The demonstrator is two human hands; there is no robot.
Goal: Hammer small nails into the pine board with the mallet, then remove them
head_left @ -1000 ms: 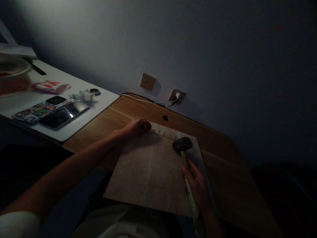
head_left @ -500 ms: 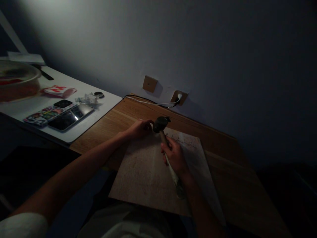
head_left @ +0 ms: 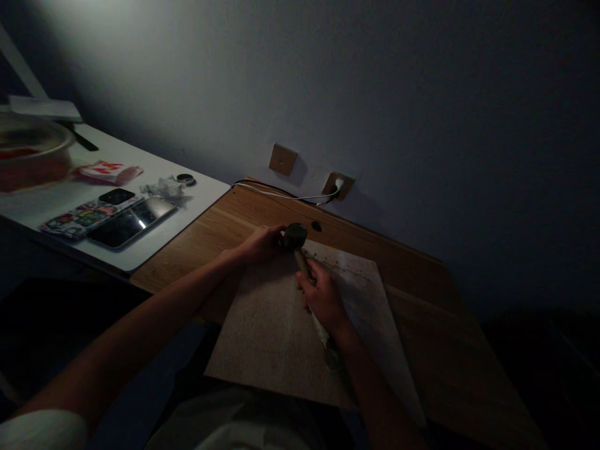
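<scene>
My right hand (head_left: 321,294) is wrapped around the handle of a hammer (head_left: 296,236) with a dark, thick head and a pale shaft. Its head is down by the far left edge of a thin wooden board (head_left: 276,337). Beside the hammer head, my left hand (head_left: 263,244) rests at that edge with fingers bent together. What those fingers pinch, if anything, is hidden by the dimness and the head. A row of several small nails (head_left: 325,259) stands along the board's far edge, right of the hammer head.
The board lies on a wooden table (head_left: 206,240) against the wall. To the left, a white table (head_left: 154,247) bears a phone (head_left: 131,224), a patterned case (head_left: 87,215), crumpled plastic (head_left: 164,187) and a large bowl (head_left: 37,162). Cables (head_left: 281,192) run to a wall socket (head_left: 338,185).
The hammer and my right hand have moved slightly left and down, bringing the head closer to my left fingers. My left hand stays almost where it was.
</scene>
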